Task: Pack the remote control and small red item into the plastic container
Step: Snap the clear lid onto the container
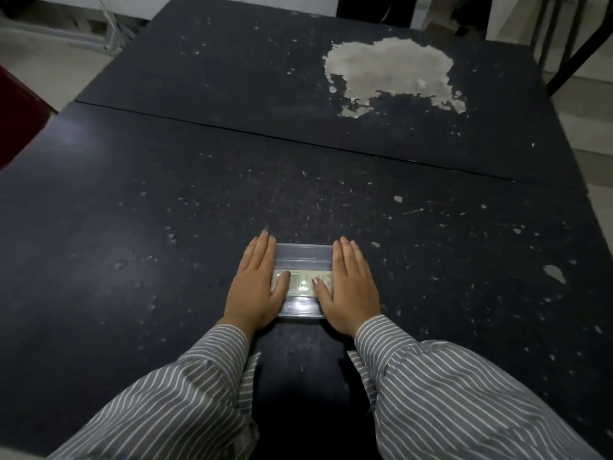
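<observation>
A clear plastic container (303,257) with its lid on sits on the dark table near me. A pale grey remote control (302,283) shows through the lid, lying crosswise inside. My left hand (255,287) lies flat on the container's left side, thumb resting over the remote. My right hand (348,288) lies flat on its right side, thumb likewise on the lid. Both hands press on the container with fingers stretched forward. No small red item is visible; I cannot tell whether it is inside.
The black table (166,210) is scuffed, with a large patch of worn-off paint (391,71) at the far right. A seam (298,141) crosses the tabletop. A dark red object (20,114) stands beyond the left edge. Metal legs (564,44) rise at the far right.
</observation>
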